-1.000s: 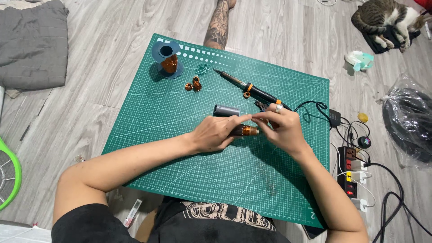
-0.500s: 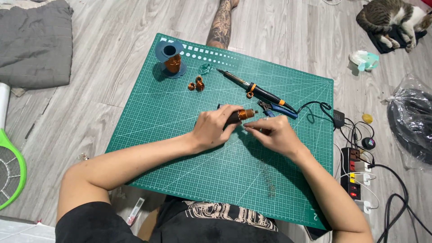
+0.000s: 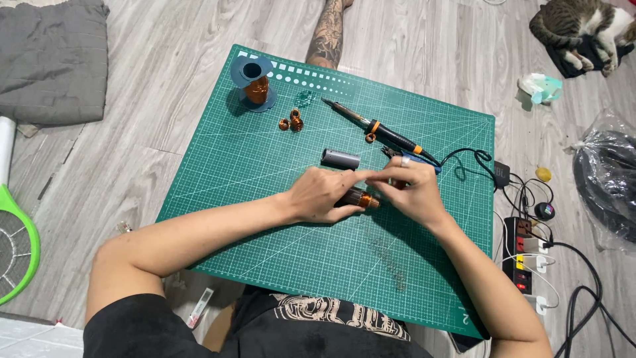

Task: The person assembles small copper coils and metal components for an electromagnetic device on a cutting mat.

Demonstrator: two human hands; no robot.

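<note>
My left hand rests on the green cutting mat and grips a small copper-wound motor rotor. My right hand meets it from the right, fingertips pinched at the rotor's end. Just beyond the hands lies a grey metal cylinder. A soldering iron with a black and orange handle lies diagonally behind it. Blue-handled pliers peek out past my right hand.
A spool of copper wire and two small copper coils sit at the mat's far left. A power strip with cables lies right of the mat. A cat, a black bag, a grey cushion and a green racket surround.
Both hands have stayed together on the rotor, shifting slightly toward me on the mat. The grey cylinder, earlier partly covered by the fingers, now lies in plain view.
</note>
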